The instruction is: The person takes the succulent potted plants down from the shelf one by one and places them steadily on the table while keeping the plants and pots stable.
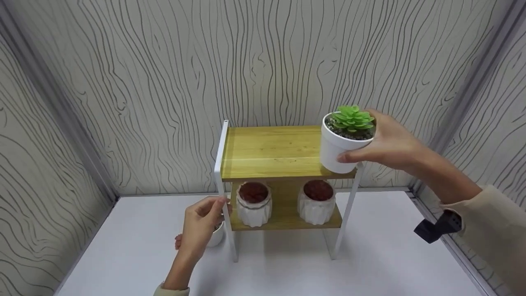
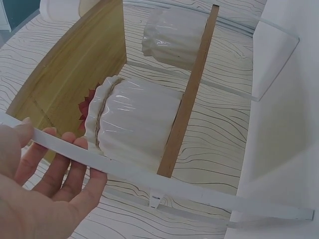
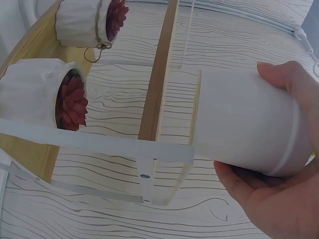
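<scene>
My right hand (image 1: 392,142) grips a white pot (image 1: 335,150) holding a green succulent (image 1: 352,118), thumb at the near side and fingers round the back. The pot is over the right end of the upper wooden board (image 1: 271,154) of a two-tier shelf; in the right wrist view its base is close to that board. At the shelf's left side, my left hand (image 1: 197,226) holds the white metal frame (image 2: 129,172) between thumb and fingers. On the lower board (image 1: 283,224) stand two white fluted pots, left (image 1: 254,216) and right (image 1: 315,210), with red succulents.
Partly hidden behind my left hand, another small white pot (image 1: 216,237) stands on the white table (image 1: 127,246), left of the shelf. Wood-grain patterned panels (image 1: 263,61) enclose the back and both sides. A dark device (image 1: 439,226) hangs at my right cuff.
</scene>
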`<control>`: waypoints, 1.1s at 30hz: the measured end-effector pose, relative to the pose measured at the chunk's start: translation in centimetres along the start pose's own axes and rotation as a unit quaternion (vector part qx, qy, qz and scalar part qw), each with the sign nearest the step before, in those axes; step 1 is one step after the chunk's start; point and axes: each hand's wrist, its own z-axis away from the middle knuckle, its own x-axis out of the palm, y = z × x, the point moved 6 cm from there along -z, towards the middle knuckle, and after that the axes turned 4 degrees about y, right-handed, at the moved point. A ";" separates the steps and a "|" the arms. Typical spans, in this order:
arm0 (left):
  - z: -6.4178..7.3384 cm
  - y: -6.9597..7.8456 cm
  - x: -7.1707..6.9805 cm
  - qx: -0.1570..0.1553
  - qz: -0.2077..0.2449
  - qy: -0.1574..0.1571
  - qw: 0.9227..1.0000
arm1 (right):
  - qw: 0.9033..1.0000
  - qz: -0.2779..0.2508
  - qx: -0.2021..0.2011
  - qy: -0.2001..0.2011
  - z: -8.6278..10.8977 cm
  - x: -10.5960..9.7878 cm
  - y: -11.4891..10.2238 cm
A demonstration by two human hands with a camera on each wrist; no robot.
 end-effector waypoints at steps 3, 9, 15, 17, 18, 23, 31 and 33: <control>0.1 -0.1 -0.1 -0.001 0.007 -0.001 1.000 | 1.000 -0.001 -0.004 0.002 0.3 0.0 0.0; 0.1 -0.1 -0.2 -0.005 0.003 0.004 1.000 | 1.000 0.009 -0.016 0.003 1.4 0.1 0.1; 0.1 -0.1 -0.1 -0.004 -0.002 0.000 1.000 | 0.999 0.021 -0.025 0.007 2.5 0.1 -0.1; 0.1 -0.1 -0.1 -0.002 -0.001 -0.001 1.000 | 0.999 0.025 -0.026 0.010 3.0 0.2 0.0; 0.1 -0.1 -0.1 -0.002 -0.001 -0.001 1.000 | 0.999 0.026 -0.027 0.011 3.2 0.1 -0.1; 0.2 -0.1 -0.1 -0.007 0.003 0.001 1.000 | 0.998 0.022 -0.051 0.021 4.3 0.3 -0.5; 0.1 -0.1 -0.1 -0.013 0.012 0.000 1.000 | 0.998 0.023 -0.064 0.015 5.4 1.1 -0.7; 0.1 -0.2 -0.1 -0.016 0.012 0.001 1.000 | 0.998 0.021 -0.066 0.010 5.7 1.3 -0.6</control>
